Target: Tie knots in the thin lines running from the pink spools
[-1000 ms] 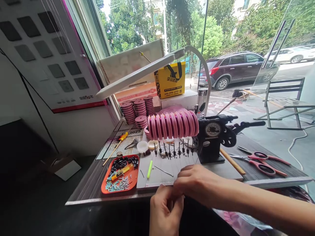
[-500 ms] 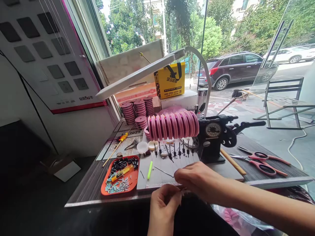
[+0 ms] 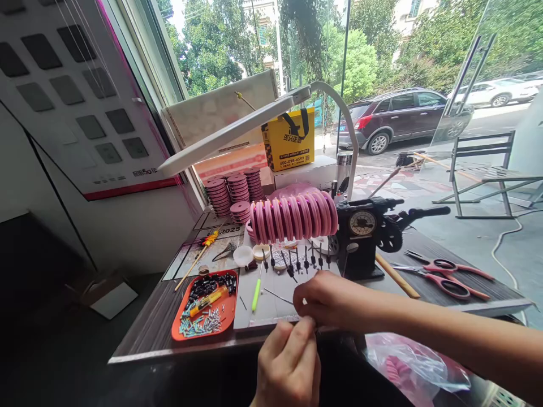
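My left hand point(image 3: 288, 359) is closed in front of the table edge, its fingertips pinched together against those of my right hand point(image 3: 324, 299). My right hand is closed too, fingers curled downward. Whatever lies between the fingertips is hidden or too small to make out. Just left of my right hand, a thin dark rod point(image 3: 278, 296) lies on the pale board point(image 3: 265, 320). Several small black stemmed pieces point(image 3: 298, 264) stand in a row behind the hands. Further left on the board is a tool with a green handle point(image 3: 256, 295).
A red tray point(image 3: 175, 330) of small black and metallic parts sits at left. Behind, pink spools point(image 3: 292, 217) line a black hand-cranked winder point(image 3: 360, 254). Two pairs of scissors point(image 3: 449, 274) and a wooden stick point(image 3: 396, 276) lie at right. A white lamp point(image 3: 237, 130) arches overhead.
My left hand has turned and its fingers have closed up tighter against my right hand's fingertips. My right hand has shifted slightly left. The view has moved a little.
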Demonstrator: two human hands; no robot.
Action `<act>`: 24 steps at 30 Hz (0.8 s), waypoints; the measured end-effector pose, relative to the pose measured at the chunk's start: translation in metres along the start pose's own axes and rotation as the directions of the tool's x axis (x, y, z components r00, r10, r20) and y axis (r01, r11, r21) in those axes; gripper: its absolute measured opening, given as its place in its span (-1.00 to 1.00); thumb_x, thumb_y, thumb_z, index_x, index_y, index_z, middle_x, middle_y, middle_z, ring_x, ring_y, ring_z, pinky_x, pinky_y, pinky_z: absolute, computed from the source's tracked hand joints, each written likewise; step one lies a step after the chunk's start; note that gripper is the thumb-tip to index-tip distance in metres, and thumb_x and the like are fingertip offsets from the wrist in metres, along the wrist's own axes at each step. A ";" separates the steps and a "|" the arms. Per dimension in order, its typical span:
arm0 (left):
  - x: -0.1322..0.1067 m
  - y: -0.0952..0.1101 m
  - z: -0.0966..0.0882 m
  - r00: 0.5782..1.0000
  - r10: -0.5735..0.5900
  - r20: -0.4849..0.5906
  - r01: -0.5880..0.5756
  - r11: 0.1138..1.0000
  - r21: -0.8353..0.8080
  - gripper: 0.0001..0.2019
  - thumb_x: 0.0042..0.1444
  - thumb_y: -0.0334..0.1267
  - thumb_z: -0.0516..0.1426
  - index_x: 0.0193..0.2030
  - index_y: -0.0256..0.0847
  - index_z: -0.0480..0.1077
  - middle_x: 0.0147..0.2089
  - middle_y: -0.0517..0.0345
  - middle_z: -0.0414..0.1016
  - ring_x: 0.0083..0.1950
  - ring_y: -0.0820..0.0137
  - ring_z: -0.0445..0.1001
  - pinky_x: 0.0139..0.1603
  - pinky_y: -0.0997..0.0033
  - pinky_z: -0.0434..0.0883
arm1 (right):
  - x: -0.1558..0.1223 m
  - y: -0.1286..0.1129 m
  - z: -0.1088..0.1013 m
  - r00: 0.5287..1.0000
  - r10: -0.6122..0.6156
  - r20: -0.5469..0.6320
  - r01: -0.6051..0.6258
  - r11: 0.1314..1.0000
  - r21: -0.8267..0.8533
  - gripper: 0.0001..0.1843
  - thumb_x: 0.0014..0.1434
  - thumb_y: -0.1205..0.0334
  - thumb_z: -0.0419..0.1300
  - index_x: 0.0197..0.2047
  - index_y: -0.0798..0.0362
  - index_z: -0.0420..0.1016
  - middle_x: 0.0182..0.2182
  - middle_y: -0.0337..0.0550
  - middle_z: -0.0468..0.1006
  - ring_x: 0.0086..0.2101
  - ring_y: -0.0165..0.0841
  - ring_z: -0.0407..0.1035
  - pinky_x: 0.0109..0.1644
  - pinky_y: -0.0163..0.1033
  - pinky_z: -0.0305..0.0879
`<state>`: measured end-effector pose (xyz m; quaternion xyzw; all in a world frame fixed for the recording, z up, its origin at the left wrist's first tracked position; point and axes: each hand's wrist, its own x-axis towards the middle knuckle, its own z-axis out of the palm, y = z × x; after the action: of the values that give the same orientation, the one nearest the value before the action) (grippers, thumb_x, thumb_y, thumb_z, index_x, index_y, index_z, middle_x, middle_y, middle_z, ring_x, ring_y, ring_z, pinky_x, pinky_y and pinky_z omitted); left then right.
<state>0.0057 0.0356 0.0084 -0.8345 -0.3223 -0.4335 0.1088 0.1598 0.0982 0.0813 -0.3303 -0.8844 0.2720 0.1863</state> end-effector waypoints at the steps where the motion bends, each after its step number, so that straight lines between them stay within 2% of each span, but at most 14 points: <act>1: 0.002 -0.002 -0.001 1.000 0.007 0.020 -0.007 1.000 -0.019 -0.71 0.04 -0.64 0.02 -0.14 -0.33 0.40 -0.22 -0.11 0.56 -0.33 0.28 0.35 -0.30 0.36 0.40 | 0.001 0.000 -0.002 1.000 0.007 0.001 -0.007 1.000 0.012 -0.79 0.03 0.56 0.15 -0.53 0.13 0.46 -0.68 -0.40 0.27 -0.61 -0.55 0.14 -0.52 -0.49 0.04; 3: 0.006 -0.004 -0.005 0.997 -0.041 0.062 0.047 0.994 -0.095 -0.75 0.04 -0.65 0.03 -0.23 -0.30 0.39 -0.30 -0.05 0.56 -0.34 0.31 0.37 -0.32 0.39 0.40 | 0.000 -0.001 -0.006 1.000 0.018 -0.023 -0.018 1.000 0.025 -0.82 0.04 0.55 0.16 -0.50 0.13 0.46 -0.68 -0.40 0.27 -0.62 -0.54 0.15 -0.53 -0.48 0.05; 5: 0.010 -0.005 -0.010 0.983 -0.138 0.120 0.159 0.970 -0.183 -0.78 0.04 -0.64 0.04 -0.35 -0.25 0.36 -0.35 0.02 0.54 -0.34 0.35 0.40 -0.32 0.43 0.40 | -0.006 -0.006 -0.010 0.993 0.023 -0.112 -0.020 0.999 0.025 -0.92 0.10 0.46 0.16 -0.38 0.13 0.44 -0.57 -0.33 0.35 -0.55 -0.49 0.20 -0.45 -0.42 0.13; 8: 0.013 -0.005 -0.015 0.941 -0.257 0.220 0.313 0.908 -0.279 -0.81 0.01 -0.61 0.06 -0.41 -0.23 0.34 -0.35 0.06 0.52 -0.31 0.36 0.44 -0.29 0.46 0.40 | -0.015 -0.017 -0.013 0.954 -0.138 -0.265 0.148 0.989 0.017 -0.95 0.22 0.34 0.05 -0.25 0.11 0.32 -0.31 -0.13 0.37 -0.35 -0.38 0.25 -0.23 -0.30 0.22; 11: 0.015 -0.005 -0.019 0.917 -0.277 0.287 0.367 0.866 -0.338 -0.85 0.00 -0.55 0.08 -0.36 -0.26 0.39 -0.34 0.04 0.52 -0.27 0.31 0.44 -0.28 0.41 0.37 | -0.019 -0.024 -0.005 0.933 -0.313 -0.180 0.312 0.949 -0.031 -0.91 0.21 0.39 -0.02 -0.34 0.06 0.21 -0.36 -0.15 0.32 -0.40 -0.38 0.21 -0.31 -0.30 0.21; 13: 0.019 -0.005 -0.021 0.883 -0.344 0.321 0.452 0.807 -0.380 -0.89 -0.01 -0.51 0.10 -0.39 -0.26 0.42 -0.38 0.06 0.49 -0.29 0.30 0.41 -0.30 0.40 0.32 | -0.020 -0.023 0.003 0.948 -0.305 -0.095 0.301 0.952 -0.053 -0.88 0.16 0.43 -0.01 -0.38 0.04 0.17 -0.41 -0.18 0.29 -0.46 -0.39 0.17 -0.40 -0.32 0.17; 14: 0.022 -0.005 -0.022 0.835 -0.416 0.360 0.543 0.730 -0.415 -0.90 -0.01 -0.48 0.11 -0.43 -0.26 0.42 -0.42 0.09 0.47 -0.32 0.31 0.39 -0.33 0.40 0.29 | -0.021 -0.022 0.007 0.953 -0.292 -0.083 0.288 0.956 -0.052 -0.88 0.14 0.44 -0.01 -0.38 0.04 0.17 -0.41 -0.18 0.30 -0.47 -0.40 0.18 -0.41 -0.33 0.17; 15: 0.025 -0.004 -0.022 0.758 -0.498 0.422 0.652 0.608 -0.453 -0.91 -0.02 -0.45 0.12 -0.48 -0.26 0.42 -0.46 0.13 0.44 -0.35 0.34 0.36 -0.34 0.41 0.26 | -0.023 -0.020 0.010 0.955 -0.283 -0.087 0.279 0.959 -0.053 -0.87 0.11 0.47 0.00 -0.37 0.05 0.18 -0.40 -0.18 0.31 -0.46 -0.41 0.20 -0.41 -0.34 0.17; 16: 0.028 -0.004 -0.023 0.649 -0.578 0.495 0.758 0.440 -0.481 -0.92 -0.05 -0.42 0.14 -0.52 -0.26 0.42 -0.50 0.17 0.41 -0.38 0.37 0.33 -0.35 0.43 0.24 | -0.026 -0.017 0.013 0.953 -0.287 -0.101 0.281 0.957 -0.070 -0.85 0.07 0.50 0.00 -0.35 0.05 0.20 -0.40 -0.18 0.33 -0.45 -0.41 0.22 -0.40 -0.34 0.18; 18: 0.035 -0.004 -0.022 0.388 -0.635 0.668 0.871 0.016 -0.491 -0.96 -0.17 -0.42 0.20 -0.57 -0.27 0.43 -0.55 0.24 0.36 -0.45 0.46 0.25 -0.41 0.48 0.17 | -0.034 -0.012 0.018 0.920 -0.374 -0.116 0.346 0.916 -0.205 -0.81 0.02 0.52 0.01 -0.33 0.07 0.27 -0.41 -0.20 0.36 -0.45 -0.40 0.22 -0.41 -0.33 0.16; 19: 0.038 -0.005 -0.021 0.285 -0.606 0.742 0.867 -0.167 -0.470 -0.97 -0.25 -0.43 0.21 -0.59 -0.28 0.43 -0.58 0.27 0.35 -0.50 0.51 0.21 -0.46 0.51 0.12 | -0.038 -0.009 0.021 0.889 -0.445 -0.103 0.397 0.864 -0.310 -0.81 0.03 0.52 0.01 -0.33 0.07 0.31 -0.44 -0.21 0.38 -0.46 -0.39 0.21 -0.43 -0.30 0.14; 20: 0.040 -0.005 -0.020 0.212 -0.567 0.796 0.845 -0.303 -0.441 -0.95 -0.33 -0.44 0.21 -0.62 -0.29 0.43 -0.60 0.29 0.34 -0.54 0.55 0.17 -0.50 0.52 0.07 | -0.042 -0.006 0.025 0.852 -0.516 -0.084 0.442 0.796 -0.413 -0.82 0.05 0.51 0.01 -0.34 0.08 0.35 -0.47 -0.21 0.38 -0.49 -0.38 0.19 -0.44 -0.27 0.12; 22: 0.043 -0.005 -0.018 0.138 -0.491 0.860 0.800 -0.457 -0.389 -0.94 -0.41 -0.46 0.19 -0.66 -0.29 0.41 -0.64 0.32 0.32 -0.60 0.60 0.13 -0.55 0.53 -0.02 | -0.049 0.000 0.032 0.782 -0.621 -0.054 0.492 0.668 -0.559 -0.79 0.16 0.48 -0.01 -0.35 0.12 0.42 -0.54 -0.22 0.38 -0.53 -0.37 0.14 -0.45 -0.21 0.09; 24: 0.044 -0.004 -0.018 0.114 -0.449 0.886 0.783 -0.509 -0.358 -0.94 -0.41 -0.44 0.18 -0.66 -0.28 0.41 -0.65 0.32 0.32 -0.60 0.59 0.18 -0.55 0.54 0.01 | -0.052 0.003 0.039 0.745 -0.660 -0.091 0.487 0.633 -0.601 -0.69 0.24 0.48 -0.08 -0.34 0.18 0.48 -0.60 -0.21 0.37 -0.56 -0.37 0.12 -0.45 -0.19 0.09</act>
<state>0.0099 0.0498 0.0538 -0.3114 -0.4608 -0.3413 -0.7578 0.1784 0.0507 0.0415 -0.1034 -0.9423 -0.1178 0.2959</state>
